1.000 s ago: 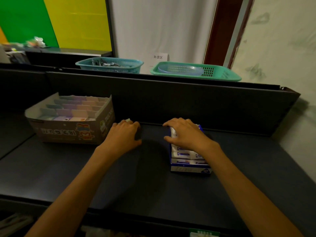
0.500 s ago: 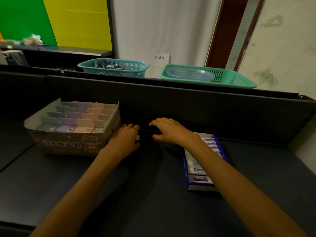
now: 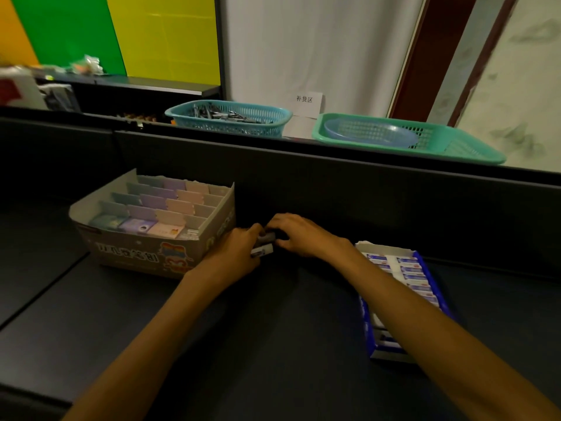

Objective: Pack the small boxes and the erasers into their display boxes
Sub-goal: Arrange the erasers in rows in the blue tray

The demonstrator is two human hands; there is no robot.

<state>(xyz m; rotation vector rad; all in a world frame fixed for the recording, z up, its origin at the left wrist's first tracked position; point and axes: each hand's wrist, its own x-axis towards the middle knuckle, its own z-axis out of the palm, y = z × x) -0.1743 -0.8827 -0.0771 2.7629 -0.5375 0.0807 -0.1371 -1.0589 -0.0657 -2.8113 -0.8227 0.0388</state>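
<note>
Two bare forearms reaching forward over a dark grey shelf surface [image 3: 273, 344], seen from above and behind. To the right, close in: blue-and-white display box [image 3: 403, 302], partly hidden under the right forearm, rows of wrapped erasers [image 3: 409, 270] lying flat inside, mostly filled by the look of it. Farther forward, at the foot of the dark back panel [image 3: 364, 202]: left hand [image 3: 239, 253] and right hand [image 3: 303, 235] brought together, fingertips nearly meeting, both curled around small pale items [image 3: 263, 246] pinched between them. Too small and dim to say whether erasers or small boxes; perhaps two, stacked. Likely gathered with both hands to keep the pieces squared up before dropping them into a slot. Just left of the left hand, almost touching: cardboard display box [image 3: 142, 256] with a cartoon print on its front and card dividers forming stepped rows, pastel small boxes [image 3: 151, 205] standing in blue, purple and pink columns, rightmost column apparently with open slots, a probable destination. Beyond the panel, on a higher ledge: teal plastic basket [image 3: 227, 118] holding dark slim items, green basket [image 3: 425, 138] with a bluish tray inside, white paper label [image 3: 305, 100] on a pale wall.
</note>
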